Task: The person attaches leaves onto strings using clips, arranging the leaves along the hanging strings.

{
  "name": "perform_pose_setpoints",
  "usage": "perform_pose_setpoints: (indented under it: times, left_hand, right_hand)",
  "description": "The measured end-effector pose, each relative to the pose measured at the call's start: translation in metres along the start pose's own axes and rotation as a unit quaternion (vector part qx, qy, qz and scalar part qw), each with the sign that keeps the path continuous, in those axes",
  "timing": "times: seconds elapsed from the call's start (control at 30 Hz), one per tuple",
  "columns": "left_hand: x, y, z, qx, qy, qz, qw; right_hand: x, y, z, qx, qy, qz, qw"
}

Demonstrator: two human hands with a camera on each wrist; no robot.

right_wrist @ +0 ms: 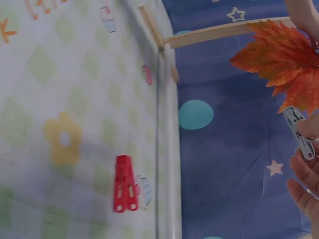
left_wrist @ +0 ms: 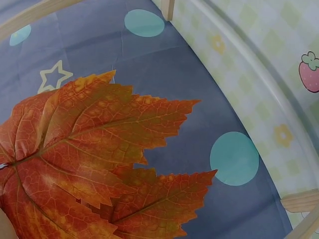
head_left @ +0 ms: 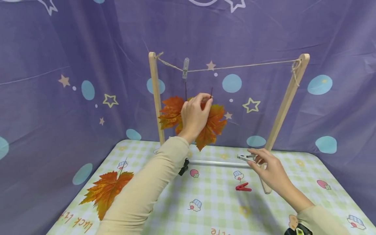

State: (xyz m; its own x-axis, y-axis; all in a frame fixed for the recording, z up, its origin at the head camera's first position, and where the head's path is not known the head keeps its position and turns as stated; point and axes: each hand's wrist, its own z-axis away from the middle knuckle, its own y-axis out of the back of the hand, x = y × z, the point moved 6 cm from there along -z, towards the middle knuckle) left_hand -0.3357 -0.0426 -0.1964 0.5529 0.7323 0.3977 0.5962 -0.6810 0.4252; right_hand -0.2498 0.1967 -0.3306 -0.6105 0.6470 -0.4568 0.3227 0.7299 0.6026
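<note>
My left hand (head_left: 194,114) pinches an orange-red artificial maple leaf (head_left: 213,125) near the base of its stem, which points up below the twine (head_left: 241,66). A second maple leaf (head_left: 171,114) hangs by its stem from a grey clothespin (head_left: 185,68) clipped on the twine, partly hidden behind that hand. Lower right, my right hand (head_left: 273,169) holds another grey clothespin (head_left: 244,158) between thumb and fingers, above the table. The right wrist view shows this clothespin (right_wrist: 299,132) apart from the leaf. In the left wrist view the leaf (left_wrist: 75,144) fills much of the picture.
Two wooden posts (head_left: 286,104) hold up the twine, joined low down by a white rod (head_left: 218,163). A red clothespin (head_left: 243,187) lies on the checked tablecloth (head_left: 217,202) near my right hand. Another maple leaf (head_left: 107,191) lies at the left. Behind hangs a purple curtain (head_left: 97,58).
</note>
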Motion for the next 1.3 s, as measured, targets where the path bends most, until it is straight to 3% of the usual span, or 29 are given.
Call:
perform_pose_setpoints:
  times: [0.17,0.43,0.7,1.03,1.3]
  left_hand:
    - [-0.002,0.0,0.001,-0.004,0.005,0.002,1.0]
    - [-0.005,0.0,0.0,-0.001,0.013,0.007,0.9999]
    - [-0.002,0.0,-0.001,-0.001,0.016,0.009,0.9998]
    - [-0.001,0.0,0.001,0.011,0.015,0.008,0.9998]
    - [-0.003,0.003,0.0,0.009,0.016,0.005,0.9998]
  right_hand:
    - [-0.002,0.004,-0.01,0.024,-0.008,-0.017,1.0]
    - [-0.007,0.004,-0.026,0.021,-0.032,-0.022,0.999]
    - [-0.019,0.007,-0.045,0.031,-0.026,-0.032,0.999]
    - [-0.034,0.013,-0.076,0.055,-0.039,-0.077,0.995]
    - [-0.04,0.015,-0.101,0.068,-0.048,-0.083,0.993]
